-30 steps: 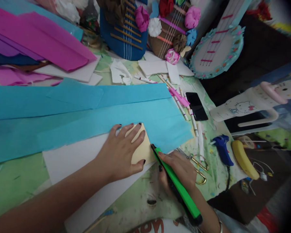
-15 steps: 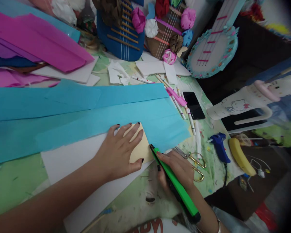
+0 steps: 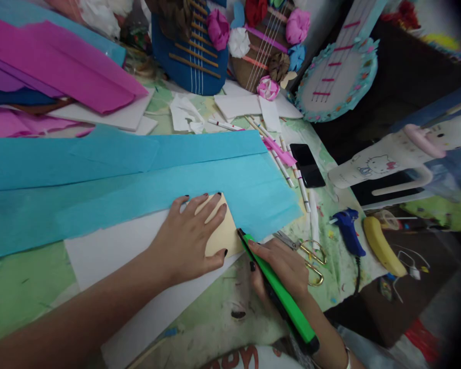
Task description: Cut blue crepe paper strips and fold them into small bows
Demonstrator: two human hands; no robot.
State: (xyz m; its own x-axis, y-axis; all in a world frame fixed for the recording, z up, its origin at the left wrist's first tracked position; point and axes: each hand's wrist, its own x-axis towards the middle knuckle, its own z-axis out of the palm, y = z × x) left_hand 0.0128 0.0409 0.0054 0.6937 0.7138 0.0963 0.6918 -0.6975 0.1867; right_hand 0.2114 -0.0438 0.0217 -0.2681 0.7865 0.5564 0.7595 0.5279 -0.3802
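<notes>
1. Two hands work at the near side of the bench (image 3: 215, 320). The person's right hand (image 3: 282, 264) has its fingers wrapped around a green cutter (image 3: 288, 302), forefinger laid along the top; the left hand (image 3: 192, 238) lies palm down, fingers spread and grasping nothing, across a cream card (image 3: 227, 236).
2. The cutter slants from the card's right edge towards the bench's near edge, its dark tip just beside or touching that edge; how much blade shows is too small to tell.
3. The cutter looks light and rigid, probably smooth plastic that could slip in a damp grip. The best hold seems to be the middle of the body, well behind the tip.
4. The card lies partly over a white sheet (image 3: 119, 246), next to blue paper (image 3: 169, 189). It looks thin and fairly stiff, likely to slide unless pressed flat; the fingers suit its middle, away from the cutter's side.
5. The blue paper seems soft and easily creased or torn, best lifted by two corners.
</notes>
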